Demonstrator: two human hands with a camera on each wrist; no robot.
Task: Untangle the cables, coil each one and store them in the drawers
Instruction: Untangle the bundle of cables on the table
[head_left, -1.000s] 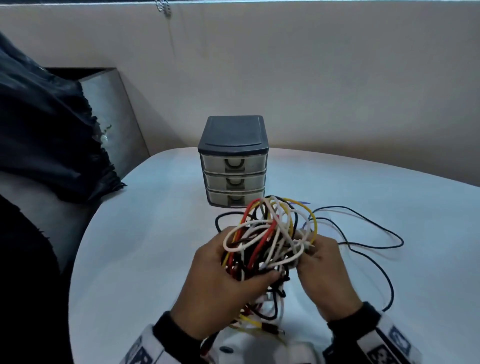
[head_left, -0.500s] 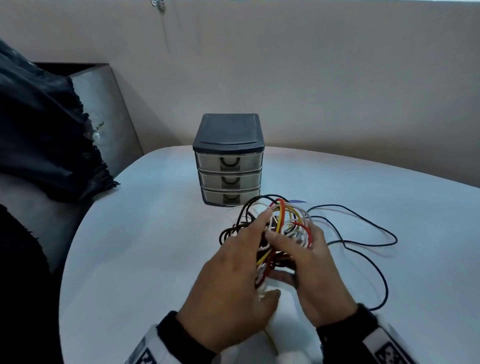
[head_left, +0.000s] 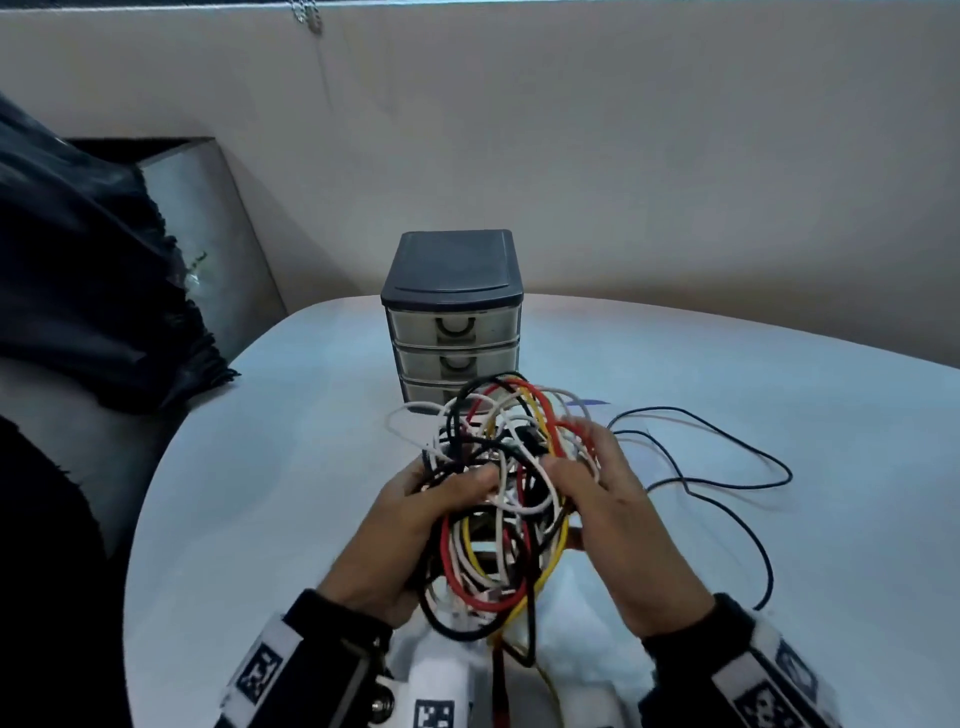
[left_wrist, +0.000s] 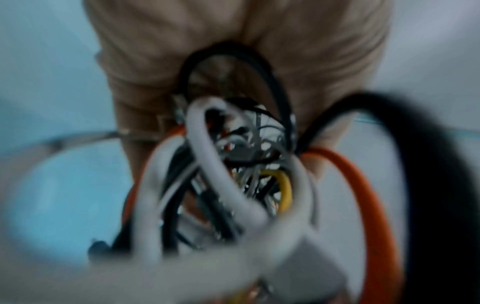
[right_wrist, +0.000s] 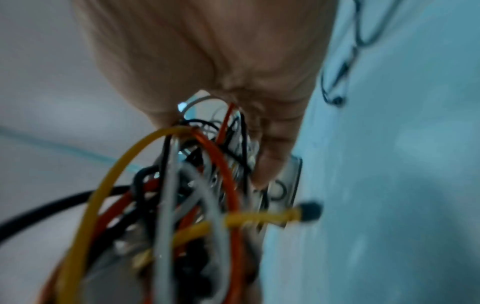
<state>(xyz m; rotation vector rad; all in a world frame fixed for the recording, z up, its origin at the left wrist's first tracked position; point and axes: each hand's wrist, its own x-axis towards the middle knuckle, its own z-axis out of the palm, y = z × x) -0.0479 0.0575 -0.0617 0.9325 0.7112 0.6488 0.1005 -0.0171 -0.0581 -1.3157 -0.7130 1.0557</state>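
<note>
Both hands are lifting a tangled bundle of cables (head_left: 498, 499) above the white table (head_left: 270, 478). The left hand (head_left: 410, 525) is curling its fingers and thumb around the bundle's left side; the right hand (head_left: 618, 519) is gripping the right side. A thin black cable (head_left: 727, 483) is trailing rightward across open tabletop. The drawer unit (head_left: 453, 317) is standing just behind the bundle, drawers closed.
</note>
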